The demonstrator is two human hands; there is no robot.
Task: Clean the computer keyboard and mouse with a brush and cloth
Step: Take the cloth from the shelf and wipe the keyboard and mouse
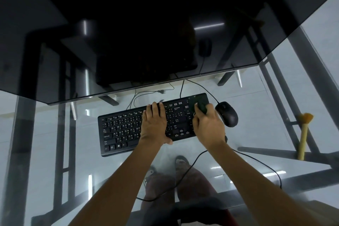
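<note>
A black keyboard (126, 130) lies on the glass desk (55, 134). My left hand (154, 125) rests flat across its middle keys, fingers straight, thumb at the front edge. My right hand (207, 125) grips a dark green cloth (199, 103) and presses it on the keyboard's right end, over the number pad. A black mouse (227, 114) sits just right of the keyboard, untouched. A brush (303, 134) with a yellow handle and orange bristles lies on the desk at the far right.
A dark monitor (146, 33) looms over the back of the desk. Black cables (256, 161) run from behind the keyboard and loop across the glass near my right forearm. Through the glass show the metal desk frame and my legs.
</note>
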